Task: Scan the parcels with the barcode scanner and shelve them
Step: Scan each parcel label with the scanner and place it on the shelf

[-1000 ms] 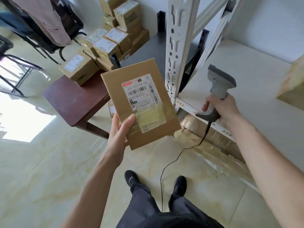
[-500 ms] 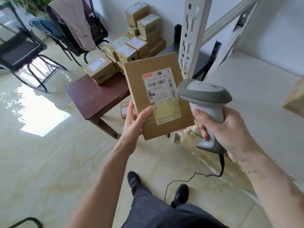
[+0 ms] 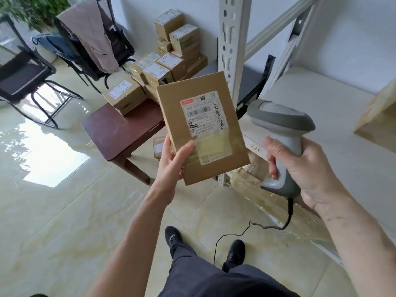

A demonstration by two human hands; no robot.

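The left hand holds the flat parcel by its bottom corner — label up, just left of the scanner. The right hand wraps the scanner's handle. She should aim at the barcode and keep both steady.

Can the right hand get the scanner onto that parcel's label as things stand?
Probably yes. The right hand grips the scanner just right of the parcel, whose label faces up and is clear of the left hand.
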